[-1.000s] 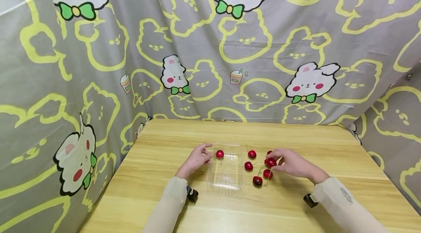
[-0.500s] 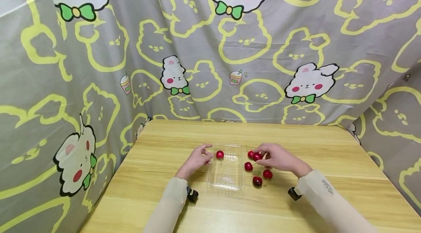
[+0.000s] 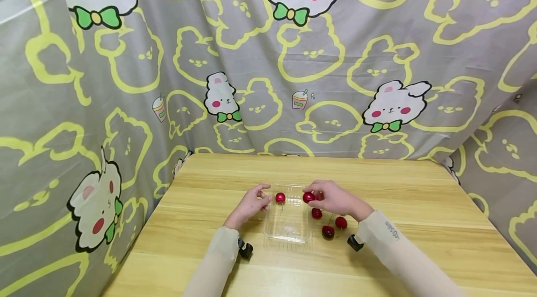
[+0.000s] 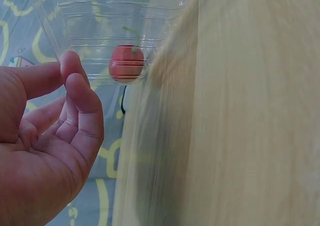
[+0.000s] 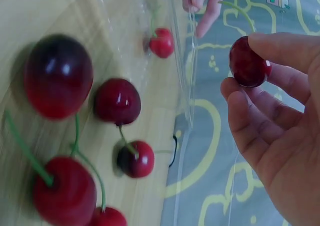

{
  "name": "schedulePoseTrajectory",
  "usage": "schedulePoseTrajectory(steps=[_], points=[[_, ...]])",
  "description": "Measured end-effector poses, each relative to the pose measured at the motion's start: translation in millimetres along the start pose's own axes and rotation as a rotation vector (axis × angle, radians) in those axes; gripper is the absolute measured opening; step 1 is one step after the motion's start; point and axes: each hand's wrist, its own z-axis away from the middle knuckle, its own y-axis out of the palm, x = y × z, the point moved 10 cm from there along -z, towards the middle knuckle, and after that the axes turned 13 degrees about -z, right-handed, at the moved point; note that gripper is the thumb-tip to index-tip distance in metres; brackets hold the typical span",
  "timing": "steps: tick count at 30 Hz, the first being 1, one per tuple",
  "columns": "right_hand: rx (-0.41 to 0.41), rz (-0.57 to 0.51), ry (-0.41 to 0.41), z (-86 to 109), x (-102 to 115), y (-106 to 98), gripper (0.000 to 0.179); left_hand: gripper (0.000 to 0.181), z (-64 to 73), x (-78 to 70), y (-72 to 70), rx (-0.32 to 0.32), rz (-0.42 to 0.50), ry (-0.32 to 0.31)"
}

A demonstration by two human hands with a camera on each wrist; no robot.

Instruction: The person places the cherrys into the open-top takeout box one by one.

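Note:
On the table (image 3: 201,241) stands a clear plastic box (image 3: 288,239) with one red cherry (image 3: 280,198) in it, its stem showing. My left hand (image 3: 251,203) is at the box's left side, thumb and fingertips pinching the rim; the left wrist view shows them at its corner. My right hand (image 3: 335,198) pinches a dark red cherry (image 5: 248,61) between thumb and fingers, stem up, over the box's right rim. Below and beside that hand lie several loose cherries, among them a darker cherry (image 3: 328,232) and a bright red cherry (image 3: 341,222).
A grey curtain (image 3: 327,143) printed with yellow outlines hangs behind the table and along the left and right. Each wrist wears a black camera; one camera (image 3: 354,242) sits under the right wrist.
My right hand has carried the cherry leftward from the loose cherries to the box's right rim. The left hand has stayed at the box's left side.

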Motion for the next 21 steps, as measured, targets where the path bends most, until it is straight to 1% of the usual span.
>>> schedulePoseTrajectory(steps=[3, 9, 14, 17, 21], points=[[0.010, -0.029, 0.016, -7.5, 1.6, 7.7, 0.037, 0.049, 0.1, 0.6, 0.1, -0.002, 0.006, -0.006], [0.014, -0.070, -0.013, -19.6, 7.0, 20.2, 0.034, 0.050, -0.6, 1.8, 0.1, -0.003, 0.020, -0.006], [0.028, -0.069, -0.028, -27.5, 8.8, 30.3, 0.031, 0.050, -1.3, 1.9, 0.6, -0.002, 0.024, 0.004], [0.034, -0.067, -0.050, -31.6, 12.2, 36.7, 0.032, 0.050, -1.3, 3.3, 1.2, 0.001, 0.028, -0.001], [0.048, -0.065, -0.056, -36.6, 13.5, 45.2, 0.033, 0.050, -0.7, 4.1, 1.4, 0.003, 0.026, -0.012]])
